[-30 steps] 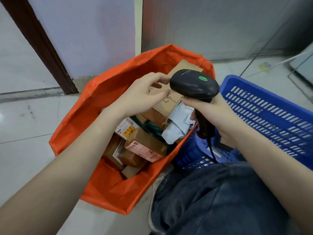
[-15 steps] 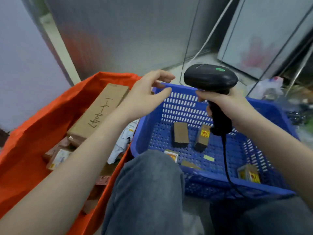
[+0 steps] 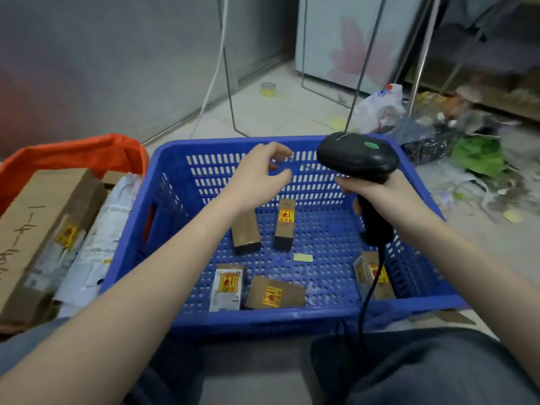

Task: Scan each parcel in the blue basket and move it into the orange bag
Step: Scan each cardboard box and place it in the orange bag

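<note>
**Five parcels left in the basket, bag already well filled**

The blue basket point(image 3: 292, 314) sits on the floor in front of the person's knees and is mostly bare. Five small parcels lie on its floor: two brown boxes side by side in the middle, one plain point(image 3: 245, 233) and one with a yellow and red sticker point(image 3: 285, 222); a white-labelled parcel point(image 3: 227, 286) and a flat brown box point(image 3: 276, 293) at the near edge; and one more box point(image 3: 372, 274) in the near right corner, partly behind the scanner's cable. A small yellow slip point(image 3: 303, 257) lies loose between them.

To the left, the orange bag point(image 3: 73, 154) stands just beside the basket and holds a long cardboard box point(image 3: 35, 229) and a pale mailer point(image 3: 102, 229) at least, so much of the job looks done.

The left hand point(image 3: 260, 173) hovers over the far middle of the basket, holding nothing, fingers loosely spread as if to reach down. The right hand point(image 3: 380, 194) grips the black scanner point(image 3: 358, 159) by its handle above the basket's right side. What remains, by my reckoning, is to scan and move those five.
</note>
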